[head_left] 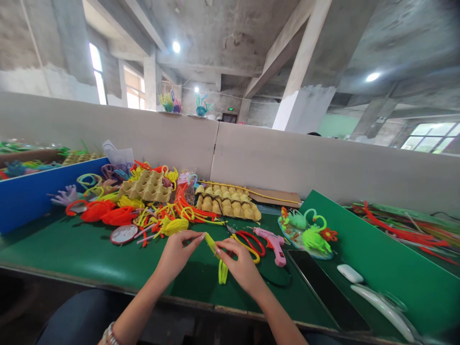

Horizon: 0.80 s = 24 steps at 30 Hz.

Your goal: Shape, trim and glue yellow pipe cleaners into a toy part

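Note:
Both hands meet over the green tabletop (pixel 143 263), near its front edge. A small bundle of yellow-green pipe cleaners (pixel 223 272) is pinched between them, its looped lower end hanging below my right fingers. My left hand (pixel 178 254) is closed, thumb and forefinger gripping the bundle's upper end. My right hand (pixel 240 264) is closed around its middle, the fingertips partly covering it. Just beyond my right hand lie red-handled scissors (pixel 253 239) and a pink glue gun (pixel 272 242). A finished yellow pipe-cleaner piece (pixel 175 226) rests past my left hand.
Egg-carton trays (pixel 230 206) and heaped orange and yellow pipe cleaners (pixel 183 201) fill the back. To the right are a phone (pixel 325 287), a white earbud case (pixel 350 273) and green pipe-cleaner swans (pixel 316 238). Blue (pixel 53 191) and green (pixel 388 268) dividers flank the table.

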Tool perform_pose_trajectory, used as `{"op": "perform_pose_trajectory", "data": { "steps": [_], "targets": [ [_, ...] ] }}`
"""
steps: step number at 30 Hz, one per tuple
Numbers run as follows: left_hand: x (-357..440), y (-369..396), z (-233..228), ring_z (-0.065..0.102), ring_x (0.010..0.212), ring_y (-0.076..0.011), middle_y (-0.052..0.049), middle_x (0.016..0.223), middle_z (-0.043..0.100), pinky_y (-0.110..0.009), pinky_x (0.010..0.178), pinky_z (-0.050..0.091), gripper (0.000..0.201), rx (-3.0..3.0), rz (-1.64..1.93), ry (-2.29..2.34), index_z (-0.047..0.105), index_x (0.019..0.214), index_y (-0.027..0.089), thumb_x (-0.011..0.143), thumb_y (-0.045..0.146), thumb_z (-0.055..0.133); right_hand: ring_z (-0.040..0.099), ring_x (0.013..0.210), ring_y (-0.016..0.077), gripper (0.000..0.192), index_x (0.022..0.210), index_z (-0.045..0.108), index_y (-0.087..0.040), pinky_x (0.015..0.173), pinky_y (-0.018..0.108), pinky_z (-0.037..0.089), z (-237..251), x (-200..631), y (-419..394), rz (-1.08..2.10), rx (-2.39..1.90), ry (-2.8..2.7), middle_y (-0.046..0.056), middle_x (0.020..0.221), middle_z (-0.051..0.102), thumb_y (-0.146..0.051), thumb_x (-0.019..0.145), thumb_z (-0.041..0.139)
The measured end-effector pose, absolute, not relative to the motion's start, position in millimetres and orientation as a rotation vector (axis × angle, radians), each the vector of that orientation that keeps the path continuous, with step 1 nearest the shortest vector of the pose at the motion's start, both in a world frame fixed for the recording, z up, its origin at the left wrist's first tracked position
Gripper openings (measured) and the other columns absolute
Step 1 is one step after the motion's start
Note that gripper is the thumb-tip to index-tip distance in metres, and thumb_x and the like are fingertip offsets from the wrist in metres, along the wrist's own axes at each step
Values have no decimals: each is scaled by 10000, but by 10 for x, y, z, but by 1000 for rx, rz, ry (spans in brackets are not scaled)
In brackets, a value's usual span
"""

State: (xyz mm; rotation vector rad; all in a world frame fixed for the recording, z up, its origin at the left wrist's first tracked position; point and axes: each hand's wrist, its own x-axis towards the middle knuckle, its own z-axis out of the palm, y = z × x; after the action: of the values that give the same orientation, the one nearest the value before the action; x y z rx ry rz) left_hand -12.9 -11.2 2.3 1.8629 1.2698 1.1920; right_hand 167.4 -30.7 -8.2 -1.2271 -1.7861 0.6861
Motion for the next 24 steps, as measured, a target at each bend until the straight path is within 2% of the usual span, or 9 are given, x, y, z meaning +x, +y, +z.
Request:
{"op": "perform_pose_trajectory", "data": {
  "steps": [6,10,15,24],
  "targets": [
    [-131,-96,-5,563,610,-170,-37,789,733,-256,543,407,355,1775,1151,1274,732,939,199,787,448,531,584,850,186,227,916,710,-217,696,276,453,-93,1667,-328,602,-1237,-1840,48,861,649,-303,834,517],
    [-132,-84,-23,477,529,-135,-12,700,691,-229,486,329,397,1731,1110,1282,711,1005,197,780,471,531,584,848,187,220,914,712,-225,738,291,450,-77,1662,-341,597,-1245,-1878,44,856,650,-278,844,511],
    [-129,-90,-15,411,499,-119,0,607,625,-219,461,269,396,1717,1115,1269,717,990,189,770,468,541,583,861,191,215,931,711,-220,798,314,437,-59,1661,-361,576,-1235,-1891,50,867,652,-257,844,518],
    [-120,-108,20,396,505,-115,-10,656,652,-219,458,269,396,1702,1113,1269,727,969,187,744,468,563,574,854,187,213,944,704,-214,786,304,431,-60,1665,-355,566,-1227,-1912,46,860,639,-230,849,514]
  ]
}}
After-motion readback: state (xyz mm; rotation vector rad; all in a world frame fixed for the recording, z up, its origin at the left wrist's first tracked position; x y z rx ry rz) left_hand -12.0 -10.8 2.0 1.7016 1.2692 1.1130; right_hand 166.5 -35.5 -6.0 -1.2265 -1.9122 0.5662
